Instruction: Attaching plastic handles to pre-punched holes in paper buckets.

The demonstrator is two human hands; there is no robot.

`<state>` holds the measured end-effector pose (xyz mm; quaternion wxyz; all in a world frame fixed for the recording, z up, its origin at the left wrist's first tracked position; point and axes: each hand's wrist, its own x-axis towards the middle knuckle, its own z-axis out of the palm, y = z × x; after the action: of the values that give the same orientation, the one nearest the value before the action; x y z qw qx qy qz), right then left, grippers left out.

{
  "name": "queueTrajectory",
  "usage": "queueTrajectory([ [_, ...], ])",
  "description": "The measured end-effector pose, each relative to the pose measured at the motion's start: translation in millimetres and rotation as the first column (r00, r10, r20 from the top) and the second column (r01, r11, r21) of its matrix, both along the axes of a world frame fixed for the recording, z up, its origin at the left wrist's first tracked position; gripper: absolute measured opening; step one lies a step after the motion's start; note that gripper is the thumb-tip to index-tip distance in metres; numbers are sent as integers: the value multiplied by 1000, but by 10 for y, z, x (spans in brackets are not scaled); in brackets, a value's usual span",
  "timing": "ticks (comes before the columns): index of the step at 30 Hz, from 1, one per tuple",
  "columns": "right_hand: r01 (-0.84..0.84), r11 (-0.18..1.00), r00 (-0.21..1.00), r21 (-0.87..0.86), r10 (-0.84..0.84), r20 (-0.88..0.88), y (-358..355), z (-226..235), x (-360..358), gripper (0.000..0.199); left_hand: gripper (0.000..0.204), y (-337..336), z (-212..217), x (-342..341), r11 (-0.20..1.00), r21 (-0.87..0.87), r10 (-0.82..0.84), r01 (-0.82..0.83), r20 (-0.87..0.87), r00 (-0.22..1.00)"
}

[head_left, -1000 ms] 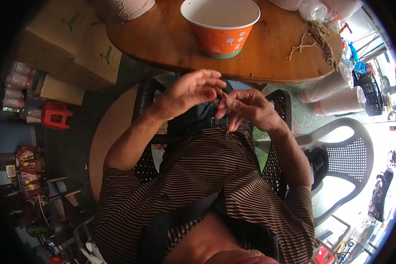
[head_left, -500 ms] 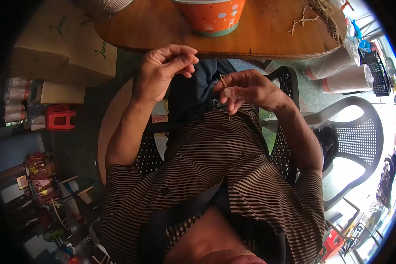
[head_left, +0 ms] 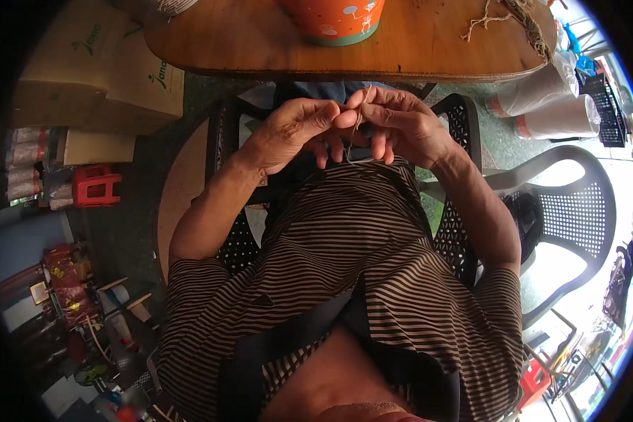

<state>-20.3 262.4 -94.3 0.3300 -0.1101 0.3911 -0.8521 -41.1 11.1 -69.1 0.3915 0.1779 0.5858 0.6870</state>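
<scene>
Thin string point(head_left: 359, 123) above lap, pinched in right hand point(head_left: 406, 125); left hand point(head_left: 294, 133) alongside, hold cannot be told. Table point(head_left: 253, 42) blocks 12 o'clock, orange bowl point(head_left: 337, 20) on it; twine bundle point(head_left: 529, 29) at 2, cartons point(head_left: 123, 81) at 10.

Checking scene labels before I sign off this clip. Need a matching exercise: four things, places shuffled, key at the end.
Things
1. Thin cord
2. Orange tub
3. Cardboard boxes
4. Grey chair

Places
A. At the right of the view, beyond the seated person's right arm
B. Between the fingertips of the right hand
C. At the left of the view, past the table's left end
D. On the wooden table

Pairs: 1-B, 2-D, 3-C, 4-A
</scene>
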Motion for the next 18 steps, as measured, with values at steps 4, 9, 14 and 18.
queueTrajectory([
  [4,20,999,1000,44,-20,-7,-11,65,3,31,59,11,-27,-7,997,78,-34,30,51,998],
  [9,89,988,996,123,-84,-44,2,65,-5,33,47,-12,52,-17,998,49,-44,39,104,994],
  [14,154,956,986,249,-133,-100,52,84,-30,37,28,-78,135,-61,980,-167,91,-111,-123,988],
  [18,177,931,980,319,-137,-144,92,90,-34,45,23,-166,130,-116,918,-313,155,-244,-285,946],
])
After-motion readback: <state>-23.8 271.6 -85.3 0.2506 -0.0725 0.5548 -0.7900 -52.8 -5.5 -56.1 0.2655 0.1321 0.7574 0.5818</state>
